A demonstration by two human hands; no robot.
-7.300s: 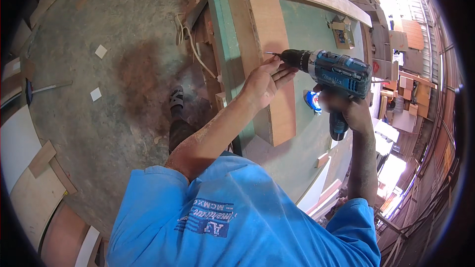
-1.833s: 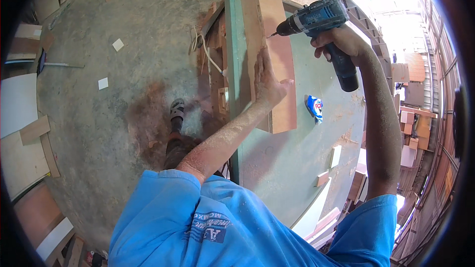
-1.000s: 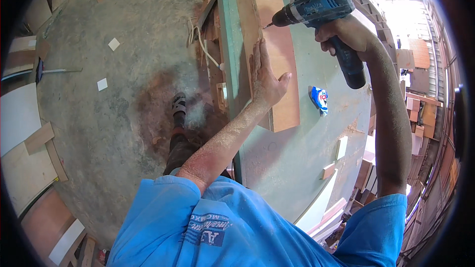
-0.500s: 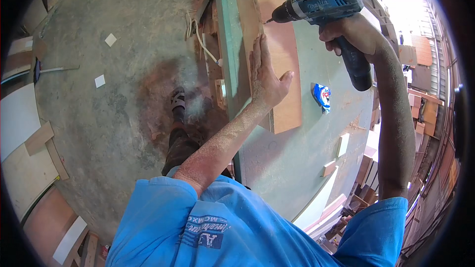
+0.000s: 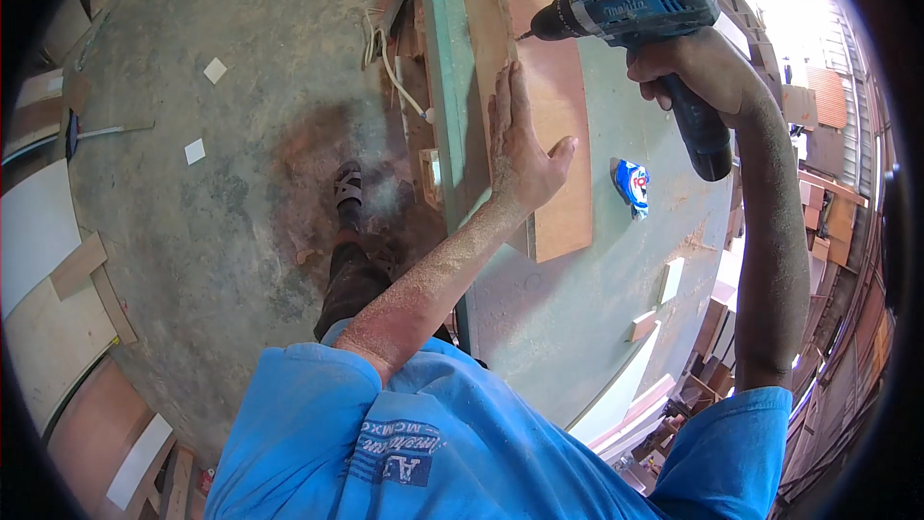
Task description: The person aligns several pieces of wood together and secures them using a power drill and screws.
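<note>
My right hand is wrapped round the grip of a dark teal cordless drill, which points left. Its bit tip meets, or nearly meets, the edge of a long wooden workpiece with a light brown face; exact contact is hard to make out. My left hand lies flat on that workpiece just below the bit, fingers stretched together and thumb held apart. Sawdust coats my left forearm. Beneath the wood is a greyish-green workbench.
A crumpled blue and white packet lies on the bench, right of the wood. White and wooden offcuts rest by the bench's right edge. A pale cable hangs at the left side. Boards lean at far left.
The view has shifted slightly, and the drill appears a little farther right in it. Both hands keep the same hold and pose.
</note>
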